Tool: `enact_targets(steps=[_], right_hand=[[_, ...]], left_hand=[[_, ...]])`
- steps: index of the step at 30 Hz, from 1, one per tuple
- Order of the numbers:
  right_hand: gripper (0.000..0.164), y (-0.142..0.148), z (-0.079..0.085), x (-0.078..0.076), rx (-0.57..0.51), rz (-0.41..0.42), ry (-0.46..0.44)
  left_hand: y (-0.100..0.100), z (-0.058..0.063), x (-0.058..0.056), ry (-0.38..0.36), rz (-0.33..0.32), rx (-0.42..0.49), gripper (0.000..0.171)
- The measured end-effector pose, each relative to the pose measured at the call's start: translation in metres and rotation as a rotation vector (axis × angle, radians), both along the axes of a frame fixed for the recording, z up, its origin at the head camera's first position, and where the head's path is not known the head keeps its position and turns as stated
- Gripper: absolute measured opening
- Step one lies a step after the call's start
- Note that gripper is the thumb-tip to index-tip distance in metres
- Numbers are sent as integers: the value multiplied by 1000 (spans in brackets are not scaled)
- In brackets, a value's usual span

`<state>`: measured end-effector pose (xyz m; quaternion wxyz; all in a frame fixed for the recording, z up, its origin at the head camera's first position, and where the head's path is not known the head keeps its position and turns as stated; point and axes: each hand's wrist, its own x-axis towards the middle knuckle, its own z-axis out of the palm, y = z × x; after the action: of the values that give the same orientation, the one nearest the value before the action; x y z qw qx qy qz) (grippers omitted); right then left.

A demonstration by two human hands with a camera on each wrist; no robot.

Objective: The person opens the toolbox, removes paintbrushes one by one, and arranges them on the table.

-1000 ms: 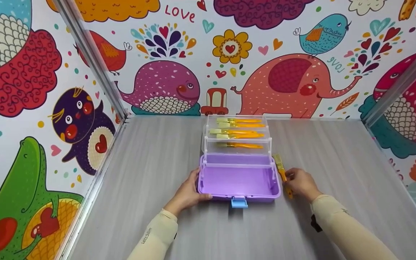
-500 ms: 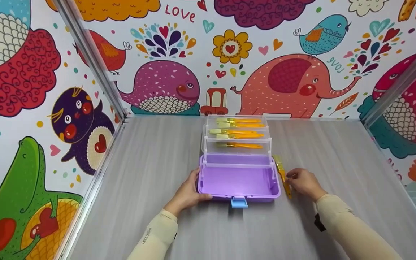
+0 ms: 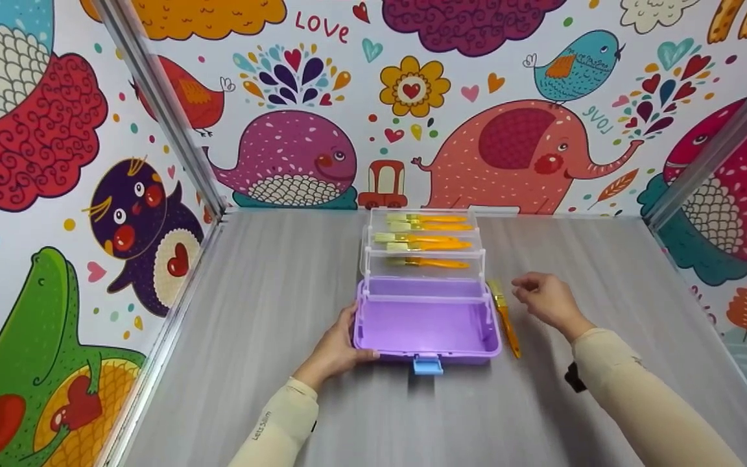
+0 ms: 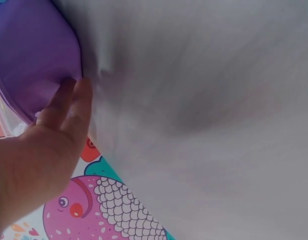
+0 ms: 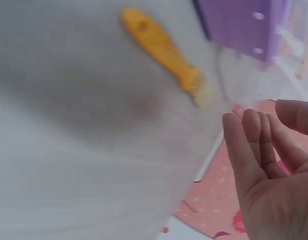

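A purple plastic toolbox [image 3: 426, 354] stands open on the table, its blue latch [image 3: 428, 365] hanging at the front. My left hand [image 3: 334, 347] holds its front left corner, thumb at the front edge and fingers along the side; the left wrist view shows two fingertips against the purple wall [image 4: 39, 55]. Close by the box's right side lies a paintbrush [image 3: 507, 324] with an orange handle, bristles pointing away. Nothing is in my right hand [image 3: 550, 301], which hovers right of the brush with loosely bent fingers. The right wrist view shows the brush [image 5: 161, 50] apart from that hand.
Behind the purple base rise clear fold-out trays [image 3: 425, 298]. Several orange-handled paintbrushes [image 3: 438, 245] lie in them, all turned the same way. Walls with cartoon animals [image 3: 503, 155] enclose the grey table [image 3: 270, 292] at the back and both sides.
My right hand has let go of the paintbrush and moved away from the person and slightly right. The brush stays beside the toolbox. My left hand has kept its place.
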<state>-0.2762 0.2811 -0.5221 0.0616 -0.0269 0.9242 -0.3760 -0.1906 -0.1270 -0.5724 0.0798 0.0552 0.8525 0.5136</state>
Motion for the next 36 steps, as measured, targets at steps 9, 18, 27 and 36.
enact_targets(steps=[9, 18, 27, 36], right_hand=[[28, -46, 23, -17, -51, 181, 60], [33, -87, 24, -22, -11, 404, 73], [44, -105, 15, -28, 101, 460, 47], [42, -114, 10, -30, 196, 486, 71]], left_hand=[[-1, -2, 0, 0, 3, -17, 107], [-1, -1, 0, -1, 6, -23, 107], [0, 0, 1, -4, 5, -27, 107], [-2, 0, 0, 9, 6, -19, 106]])
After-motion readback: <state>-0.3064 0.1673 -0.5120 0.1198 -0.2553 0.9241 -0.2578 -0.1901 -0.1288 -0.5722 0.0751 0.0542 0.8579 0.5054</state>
